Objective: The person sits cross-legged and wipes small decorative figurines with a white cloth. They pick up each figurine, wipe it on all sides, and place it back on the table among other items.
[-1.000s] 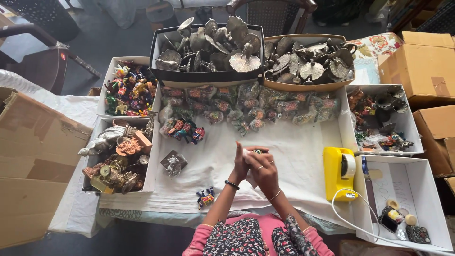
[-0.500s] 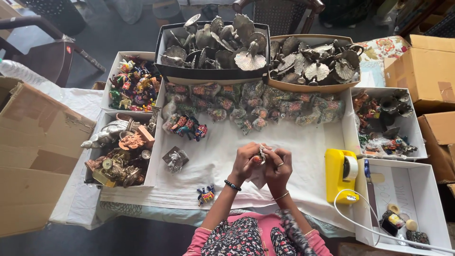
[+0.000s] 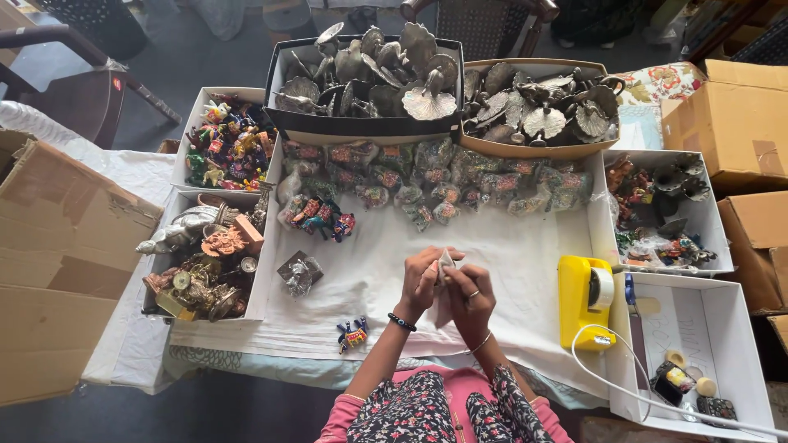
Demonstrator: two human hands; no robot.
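My left hand [image 3: 421,281] and my right hand [image 3: 469,300] are together over the white cloth [image 3: 525,246] near the table's front. Both pinch a small pale piece of plastic wrap [image 3: 445,263] between the fingers; what it holds is hidden. A black bead bracelet sits on my left wrist, a thin bangle and a ring on my right. A small colourful figurine [image 3: 353,334] lies on the cloth to the left of my left forearm. A wrapped dark packet [image 3: 299,271] lies further left.
A yellow tape dispenser [image 3: 584,300] stands right of my hands. Wrapped colourful figurines [image 3: 427,176] line the back of the cloth. Boxes of metal pieces [image 3: 369,78], painted figures [image 3: 223,148] and brass items [image 3: 201,262] surround it. Cardboard cartons [image 3: 57,262] flank both sides.
My hands have shifted slightly toward me and to the right, still working the small wrap between the fingers. The view has also moved a little.
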